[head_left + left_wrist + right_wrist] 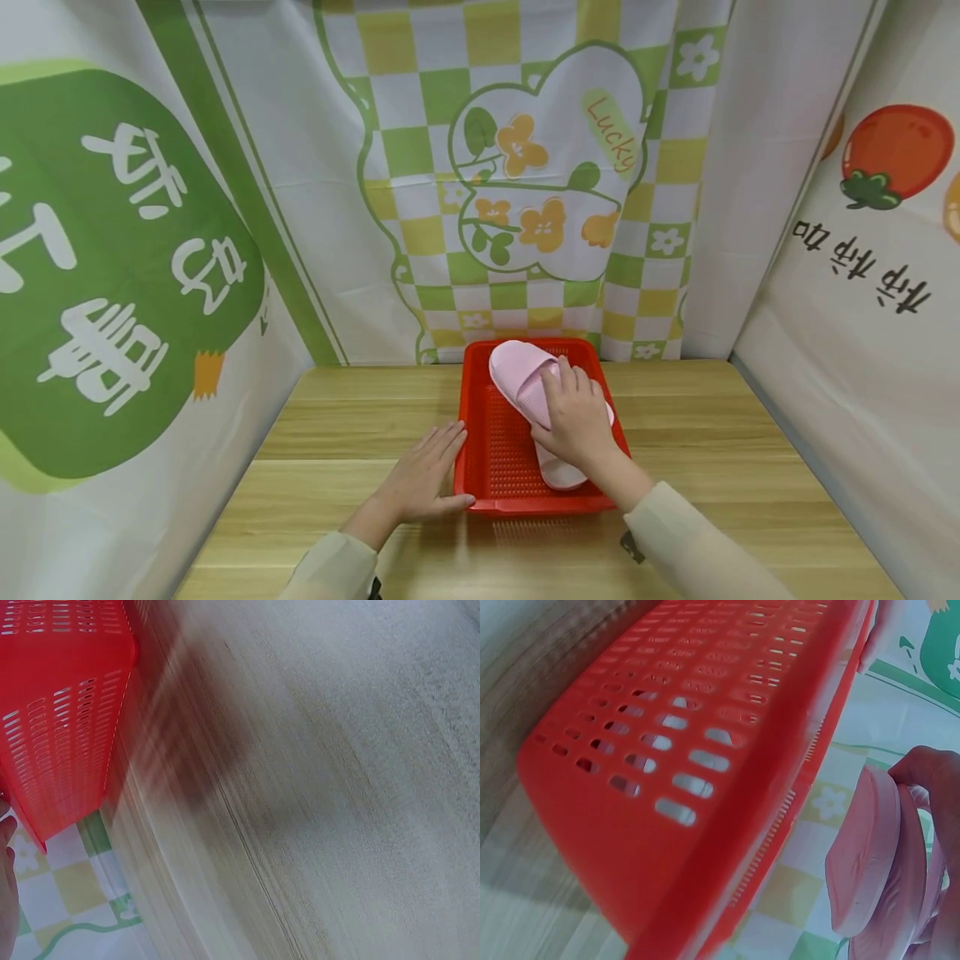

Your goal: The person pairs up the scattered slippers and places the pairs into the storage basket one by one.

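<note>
A pink slipper [517,367] with a wide ribbed strap is gripped by my right hand [577,421], over the red basket [495,506]. In the right wrist view the pink slipper [866,855] shows above the basket's rim, with fingers curled at its edge. Below my hand, a pale sole [561,473] lies in the basket, partly hidden by the hand and the pink slipper. My left hand [423,475] rests at the basket's left side, fingers straight along the rim and thumb at the front corner.
The basket has slotted walls and stands on a wood-grain table [360,417]. Behind it hangs a green and yellow checked cloth [442,250]. Printed cloth walls close in the left [247,375] and right [795,333] sides.
</note>
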{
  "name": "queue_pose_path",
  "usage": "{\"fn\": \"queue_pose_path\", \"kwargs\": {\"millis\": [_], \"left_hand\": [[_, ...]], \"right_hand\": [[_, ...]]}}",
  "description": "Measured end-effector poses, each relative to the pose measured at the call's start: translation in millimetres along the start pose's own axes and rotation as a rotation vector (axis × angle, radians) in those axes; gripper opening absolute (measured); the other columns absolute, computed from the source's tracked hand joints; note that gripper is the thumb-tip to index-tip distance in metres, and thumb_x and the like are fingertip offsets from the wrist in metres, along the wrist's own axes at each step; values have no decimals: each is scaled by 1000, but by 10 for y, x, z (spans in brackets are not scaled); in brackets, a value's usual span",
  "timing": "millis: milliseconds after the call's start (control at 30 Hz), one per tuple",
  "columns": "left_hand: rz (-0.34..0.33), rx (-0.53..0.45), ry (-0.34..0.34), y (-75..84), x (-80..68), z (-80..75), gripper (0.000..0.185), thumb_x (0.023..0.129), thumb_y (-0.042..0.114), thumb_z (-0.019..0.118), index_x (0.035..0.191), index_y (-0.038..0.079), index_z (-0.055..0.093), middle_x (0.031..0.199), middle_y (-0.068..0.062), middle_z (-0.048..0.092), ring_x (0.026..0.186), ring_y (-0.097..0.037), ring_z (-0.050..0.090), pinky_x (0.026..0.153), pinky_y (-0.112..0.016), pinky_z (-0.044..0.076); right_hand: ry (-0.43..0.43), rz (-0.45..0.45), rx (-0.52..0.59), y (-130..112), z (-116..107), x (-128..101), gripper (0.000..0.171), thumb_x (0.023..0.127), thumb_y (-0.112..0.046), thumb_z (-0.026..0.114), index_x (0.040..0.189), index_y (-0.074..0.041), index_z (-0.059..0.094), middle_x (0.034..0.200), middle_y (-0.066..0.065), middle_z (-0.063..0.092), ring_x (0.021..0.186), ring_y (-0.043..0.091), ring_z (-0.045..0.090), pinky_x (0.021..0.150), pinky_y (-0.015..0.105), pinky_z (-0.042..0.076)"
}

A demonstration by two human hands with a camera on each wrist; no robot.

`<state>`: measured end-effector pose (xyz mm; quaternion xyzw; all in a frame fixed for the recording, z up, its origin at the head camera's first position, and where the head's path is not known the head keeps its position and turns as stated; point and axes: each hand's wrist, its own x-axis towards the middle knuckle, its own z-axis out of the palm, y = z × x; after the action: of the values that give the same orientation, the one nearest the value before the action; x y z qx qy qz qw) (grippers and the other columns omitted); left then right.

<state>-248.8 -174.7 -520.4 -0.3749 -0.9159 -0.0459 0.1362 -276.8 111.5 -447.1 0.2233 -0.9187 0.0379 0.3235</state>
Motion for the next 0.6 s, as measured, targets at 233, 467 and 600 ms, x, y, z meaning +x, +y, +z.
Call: {"fn": "queue_pose_path", "kwargs": {"millis": [233,467,600], "left_hand": [[4,-5,22,-1,4,-2,93,88,64,50,147,-6,33,153,-21,31,142,-33,27,115,-43,19],[3,-7,28,2,-1,0,93,88,65,49,147,-5,34,153,-20,32,143,-30,25,115,-43,19],[1,-9,19,4,-3,1,93,88,64,50,147,-5,34,153,-19,31,143,-30,24,115,-42,19]], "right_hand": [[-9,43,6,-80,36,42,75,67,-40,77,126,-1,51,131,31,49,103,42,52,77,52,46],[-43,67,9,-146,120,68,75,68,-42,77,127,-2,52,131,30,49,103,42,53,78,52,48],[-54,98,11,-187,177,75,76,68,-42,77,127,-1,52,131,30,49,102,42,54,77,52,48]]}}
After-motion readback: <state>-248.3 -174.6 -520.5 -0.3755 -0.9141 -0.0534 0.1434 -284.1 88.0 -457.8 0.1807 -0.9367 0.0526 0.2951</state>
